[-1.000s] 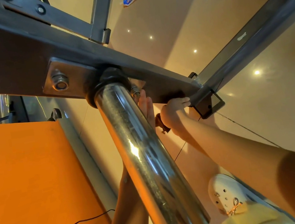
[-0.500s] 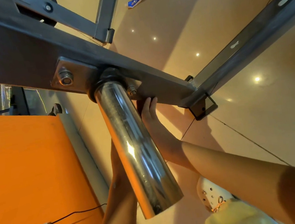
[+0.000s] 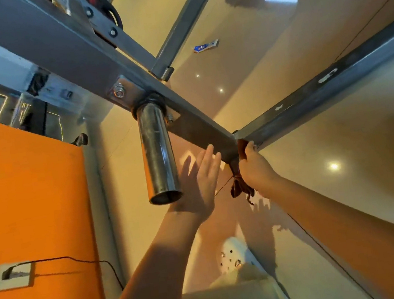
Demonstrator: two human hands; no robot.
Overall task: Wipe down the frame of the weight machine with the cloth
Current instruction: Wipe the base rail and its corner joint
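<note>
Nearest the camera lie a pale yellow trouser leg of soft woven fabric and a white moulded clog, rounded and pierced with small holes. Above them two bare forearms reach up. The left hand is released, its fingers straight and together, the tips at the lower edge of the frame; whether they touch it cannot be told. The right hand grasps the cloth, a brown, frayed rag, pressing its top against the joint where two beams of the frame meet, while the rest hangs in a crumpled tail below the palm. The frame is square-section steel painted matte grey, with pale chips along the right-hand beam. A round hollow tube of polished metal juts from it, open at its end, beside a plate held by a hex bolt with a washer. To the left is a flat, matte orange wall carrying a white rectangular socket with a thin black cable. Farther off, the glossy beige tile floor mirrors ceiling lights, and a blue-and-white wrapper lies on it, its print too small to read.
</note>
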